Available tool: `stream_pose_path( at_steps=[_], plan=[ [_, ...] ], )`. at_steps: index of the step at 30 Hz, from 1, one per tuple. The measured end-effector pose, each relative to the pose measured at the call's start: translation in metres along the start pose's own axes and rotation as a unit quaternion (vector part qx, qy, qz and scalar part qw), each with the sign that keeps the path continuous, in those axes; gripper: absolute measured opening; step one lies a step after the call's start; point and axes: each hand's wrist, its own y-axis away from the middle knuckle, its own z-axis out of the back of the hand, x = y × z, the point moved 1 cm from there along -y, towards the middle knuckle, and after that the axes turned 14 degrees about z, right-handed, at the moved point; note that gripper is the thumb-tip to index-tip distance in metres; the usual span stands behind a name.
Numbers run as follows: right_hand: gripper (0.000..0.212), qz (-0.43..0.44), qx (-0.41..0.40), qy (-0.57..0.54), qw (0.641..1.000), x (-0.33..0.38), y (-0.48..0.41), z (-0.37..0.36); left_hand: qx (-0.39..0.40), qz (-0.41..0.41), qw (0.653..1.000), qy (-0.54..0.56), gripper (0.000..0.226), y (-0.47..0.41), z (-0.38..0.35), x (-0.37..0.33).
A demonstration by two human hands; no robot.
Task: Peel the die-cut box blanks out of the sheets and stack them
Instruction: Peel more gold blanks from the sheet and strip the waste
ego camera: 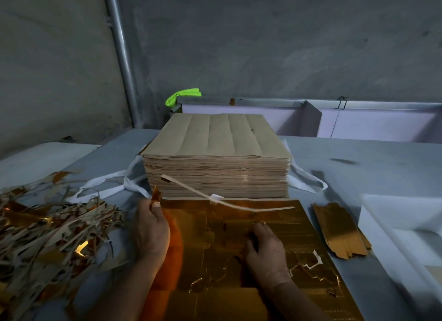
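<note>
Head view. A large gold foil die-cut sheet lies flat on the grey table, directly before the person, its far edge just beside the stack behind it. Cut lines and torn openings show across the sheet's near right part.

The left hand is at the sheet's far left corner, thumb and fingers pinching a small gold foil scrap that stands upright above them. A long thin pale strip arcs over the sheet's far edge; whether it joins the scrap cannot be told.

The right hand rests on the middle of the sheet, knuckles up, fingers bent down onto the foil. Whether it presses or pinches cannot be told.

Beyond the sheet stands a tall stack of brown-backed sheets, with white strapping ribbons trailing from beneath it on both sides.

To the right of the sheet, apart from it, lies a low stack of peeled gold box blanks. Further right are white sheets.

On the left of the table sits a loose pile of brown and gold waste strips.

At the back: a metal pipe on the wall and a bright green object.
</note>
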Motion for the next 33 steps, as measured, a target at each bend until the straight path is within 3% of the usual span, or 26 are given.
stream_pose_path(
  at_steps=[5, 10, 13, 20, 27, 33],
  plan=[
    [0.005, 0.038, 0.023, 0.050, 0.998, 0.009, -0.003, -0.002, 0.015, 0.010, 0.999, -0.027, 0.014, -0.002, -0.007, -0.004],
    [0.042, 0.025, 0.092, 0.029, 0.995, 0.016, -0.015, -0.006, 0.031, 0.012, 0.998, -0.053, 0.014, -0.004, -0.019, -0.006],
    [0.051, 0.022, 0.125, 0.009, 0.992, 0.018, -0.019, -0.010, 0.036, 0.017, 0.996, -0.078, 0.016, -0.002, -0.026, -0.007],
    [0.015, -0.074, 0.125, -0.050, 0.988, 0.009, -0.026, -0.017, 0.074, 0.031, 0.984, -0.157, 0.026, 0.001, -0.042, -0.012],
    [0.009, -0.088, 0.094, -0.035, 0.991, -0.003, -0.018, -0.014, 0.137, 0.026, 0.964, -0.228, 0.044, -0.003, -0.041, -0.004],
    [0.016, -0.108, 0.069, -0.067, 0.989, 0.001, -0.018, -0.012, 0.137, -0.008, 0.962, -0.238, 0.042, 0.005, -0.034, -0.001]
  ],
)
